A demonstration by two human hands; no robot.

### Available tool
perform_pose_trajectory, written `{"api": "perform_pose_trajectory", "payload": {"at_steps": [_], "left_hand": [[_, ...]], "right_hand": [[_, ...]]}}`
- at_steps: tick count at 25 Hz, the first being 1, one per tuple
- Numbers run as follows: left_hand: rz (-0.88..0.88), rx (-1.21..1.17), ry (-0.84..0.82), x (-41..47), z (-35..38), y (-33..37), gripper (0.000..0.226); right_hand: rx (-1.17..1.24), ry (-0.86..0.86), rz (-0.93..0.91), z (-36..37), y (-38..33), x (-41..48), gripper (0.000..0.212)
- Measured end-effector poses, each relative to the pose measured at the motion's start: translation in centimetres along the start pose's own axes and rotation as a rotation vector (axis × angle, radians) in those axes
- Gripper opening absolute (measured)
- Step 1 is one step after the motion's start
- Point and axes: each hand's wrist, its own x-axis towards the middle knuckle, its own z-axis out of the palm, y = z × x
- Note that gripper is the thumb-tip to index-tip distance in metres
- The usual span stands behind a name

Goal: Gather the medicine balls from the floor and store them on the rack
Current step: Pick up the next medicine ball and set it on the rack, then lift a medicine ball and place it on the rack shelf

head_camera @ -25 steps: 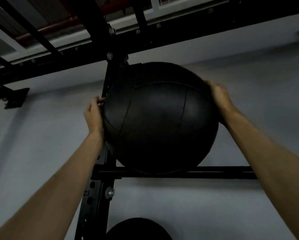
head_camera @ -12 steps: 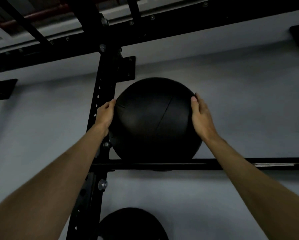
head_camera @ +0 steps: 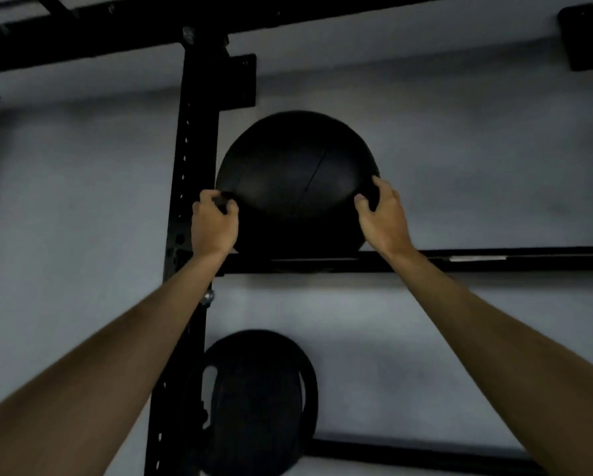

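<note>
A black medicine ball (head_camera: 298,173) sits on the rack's upper horizontal bar (head_camera: 494,261), close beside the black upright post (head_camera: 192,132). My left hand (head_camera: 214,225) is at the ball's lower left side, fingers curled against it. On the lower right side my right hand (head_camera: 382,218) has its thumb and curled fingers on the ball's edge. A second black ball (head_camera: 257,400) rests on the lower bar (head_camera: 408,455), partly blurred.
A black crossbeam (head_camera: 288,8) runs overhead above the post. A dark bracket (head_camera: 586,36) is fixed to the grey wall at top right. The upper bar stretches to the right of the ball with nothing on it.
The ball went from held up in front of the rack to resting on the upper bar. Both hands slid from its sides to its lower edges and their fingers curled.
</note>
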Motion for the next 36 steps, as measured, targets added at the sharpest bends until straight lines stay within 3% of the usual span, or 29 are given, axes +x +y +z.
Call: {"api": "perform_pose_trajectory", "payload": {"at_steps": [3, 6, 11, 20, 30, 33, 36], "left_hand": [[0.164, 0.120, -0.029, -6.8, -0.4, -0.4, 0.024], [0.249, 0.117, -0.169, -14.2, -0.1, 0.2, 0.016], [0.176, 0.177, -0.628, -26.8, 1.3, 0.2, 0.007], [0.110, 0.231, -1.285, -50.5, 6.0, 0.3, 0.012], [-0.074, 0.274, -1.738, -80.6, 8.6, 4.6, 0.026], [-0.199, 0.333, -1.864, -87.4, 9.3, 7.2, 0.015], [-0.343, 0.396, -1.914, -93.7, 10.0, 9.2, 0.020]], "right_hand": [[-0.110, -0.007, -0.021, -1.7, -0.6, -5.5, 0.028], [-0.239, -0.125, -0.017, -3.9, -0.8, -12.1, 0.014], [-0.460, -0.453, 0.220, -9.4, 2.0, -24.9, 0.017], [-0.678, -0.694, 0.669, -23.8, 10.3, -44.9, 0.021], [-0.659, -0.821, 1.125, -43.8, 18.5, -64.3, 0.020], [-0.636, -0.879, 1.254, -49.2, 21.8, -69.3, 0.025], [-0.579, -0.951, 1.366, -53.8, 24.1, -73.8, 0.025]]}}
